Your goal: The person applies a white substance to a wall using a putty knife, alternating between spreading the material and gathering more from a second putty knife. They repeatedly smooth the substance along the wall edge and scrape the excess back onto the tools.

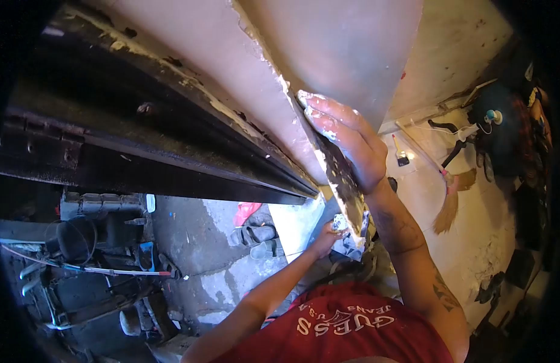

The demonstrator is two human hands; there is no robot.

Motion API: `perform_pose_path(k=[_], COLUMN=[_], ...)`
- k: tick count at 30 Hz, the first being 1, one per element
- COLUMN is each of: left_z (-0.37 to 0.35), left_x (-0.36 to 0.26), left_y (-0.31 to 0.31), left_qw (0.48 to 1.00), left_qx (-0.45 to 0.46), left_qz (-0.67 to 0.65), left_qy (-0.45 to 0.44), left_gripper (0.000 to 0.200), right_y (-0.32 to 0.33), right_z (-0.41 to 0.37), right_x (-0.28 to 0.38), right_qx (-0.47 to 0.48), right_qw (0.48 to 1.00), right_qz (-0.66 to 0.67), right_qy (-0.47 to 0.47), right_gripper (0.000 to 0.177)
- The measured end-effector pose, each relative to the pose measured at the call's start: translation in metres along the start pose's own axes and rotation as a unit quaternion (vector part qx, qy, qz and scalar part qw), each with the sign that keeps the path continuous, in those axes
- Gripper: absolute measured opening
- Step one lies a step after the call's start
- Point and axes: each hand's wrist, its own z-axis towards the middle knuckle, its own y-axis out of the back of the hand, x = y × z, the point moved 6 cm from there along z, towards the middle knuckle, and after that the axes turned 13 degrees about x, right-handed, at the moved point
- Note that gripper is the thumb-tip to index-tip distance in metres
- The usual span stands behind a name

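My right hand (pixel 349 139), white paste on its fingertips, is closed along the rough wall edge (pixel 284 81), against a dark flat board (pixel 337 172) smeared with cream paste. Its thumb is hidden. The board runs down from the hand in line with the wall edge. Lower down, my left hand (pixel 326 239) grips the side of a pale, paste-smeared tray (pixel 348 245), partly hidden behind the board's lower end. Left of the wall edge is a dark frame (pixel 165 136) with chipped paste along its border.
A broom (pixel 451 199) and a paintbrush (pixel 402 158) lie on the pale floor at right. A fan-like device (pixel 493 117) stands beyond. Sandals (pixel 253 235), a red cloth (pixel 247 213) and a white sheet (pixel 292 225) lie below. A motorcycle-like machine (pixel 80 242) is at left.
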Motion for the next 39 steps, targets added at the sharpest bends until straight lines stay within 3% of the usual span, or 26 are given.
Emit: perform_pose_path(k=[11, 18, 24, 31, 33, 35, 37, 39], left_z=[0.001, 0.003, 0.008, 0.000, -0.002, -0.003, -0.011, -0.014], left_x=[-0.007, -0.002, 0.013, -0.008, -0.012, 0.000, 0.000, -0.005], left_y=[-0.003, 0.001, 0.013, -0.004, -0.008, 0.000, -0.003, 0.002], left_qw=[0.998, 0.999, 0.997, 0.999, 0.999, 0.998, 0.995, 0.989], left_qx=[-0.044, -0.021, -0.035, -0.042, -0.050, -0.050, -0.092, -0.099], left_qz=[-0.025, -0.021, -0.069, 0.000, 0.006, -0.026, -0.039, -0.018], left_qy=[-0.033, -0.039, -0.023, 0.033, 0.006, 0.016, 0.024, -0.111], left_gripper=[0.040, 0.041, 0.041, 0.048, 0.046, 0.041, 0.035, 0.032], right_y=[-0.007, -0.008, -0.011, -0.001, 0.009, 0.017, 0.046, 0.075], right_z=[-0.019, -0.028, -0.038, -0.059, -0.079, -0.140, -0.154, -0.159], right_x=[-0.005, -0.008, -0.013, -0.009, -0.013, -0.030, -0.009, 0.015], right_qx=[0.016, 0.023, 0.025, 0.075, -0.022, -0.051, -0.167, -0.266], right_qw=[1.000, 1.000, 0.999, 0.992, 0.987, 0.874, 0.857, 0.846], right_qz=[-0.008, -0.001, 0.005, 0.000, 0.019, 0.154, 0.206, 0.248], right_qy=[-0.001, -0.011, -0.027, -0.104, -0.161, -0.457, -0.443, -0.390], right_gripper=[0.026, 0.027, 0.028, 0.030, 0.029, 0.025, 0.025, 0.029])
